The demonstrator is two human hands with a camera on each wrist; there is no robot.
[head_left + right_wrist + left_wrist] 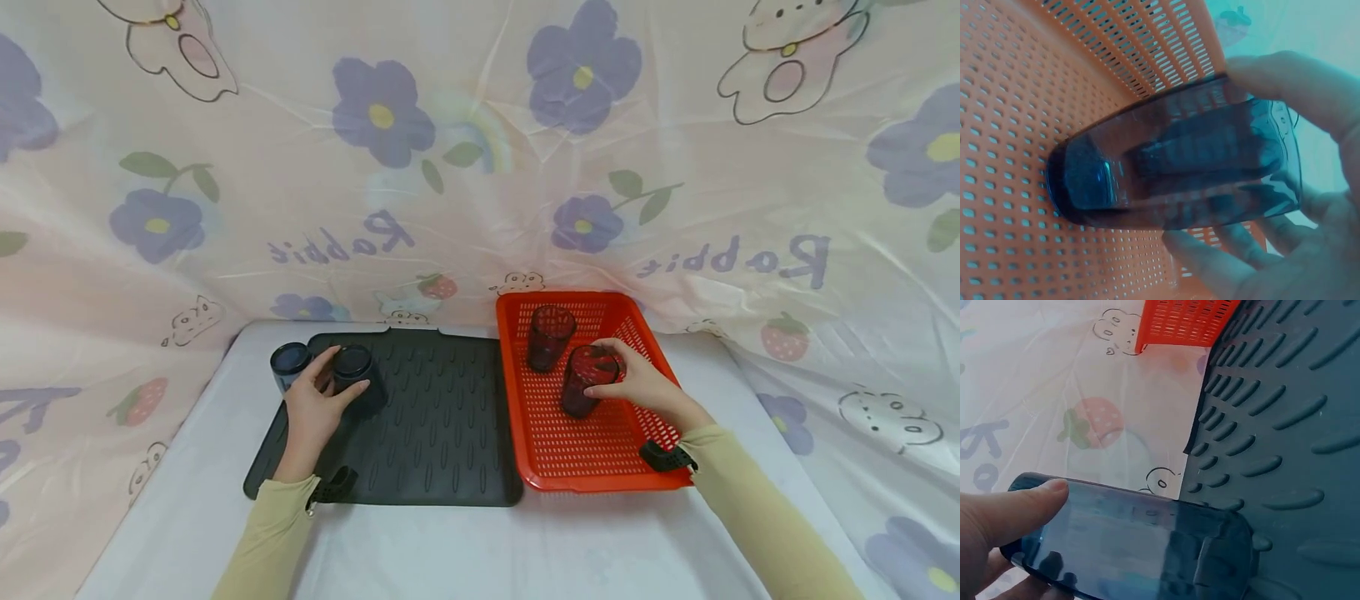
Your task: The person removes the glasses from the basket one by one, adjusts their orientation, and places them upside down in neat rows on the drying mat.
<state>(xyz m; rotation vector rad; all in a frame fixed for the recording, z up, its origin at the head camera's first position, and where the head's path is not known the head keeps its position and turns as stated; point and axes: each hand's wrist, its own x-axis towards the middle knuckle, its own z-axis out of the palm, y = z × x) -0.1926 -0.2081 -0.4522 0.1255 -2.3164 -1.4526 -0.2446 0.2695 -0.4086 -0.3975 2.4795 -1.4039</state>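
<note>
My left hand [313,417] holds a dark blue-tinted glass [363,387] at its upper end, thumb on one side and fingers on the other. The glass stands on the left part of a dark ridged mat [442,417]; which end is up I cannot tell. A second blue-tinted glass [288,360] is just left of that hand, by the mat's left edge. Inside the red basket [536,477], my right hand [641,382] grips another tinted glass [1172,162] near its rim, its thick base towards the basket floor. One more tinted glass [550,337] stands behind it in the basket.
The basket adjoins the mat's right edge, its perforated walls rising around the glasses. Both lie on a white-covered table [420,550]. A patterned cloth [465,208] hangs behind and at the sides, close to the table's back edge.
</note>
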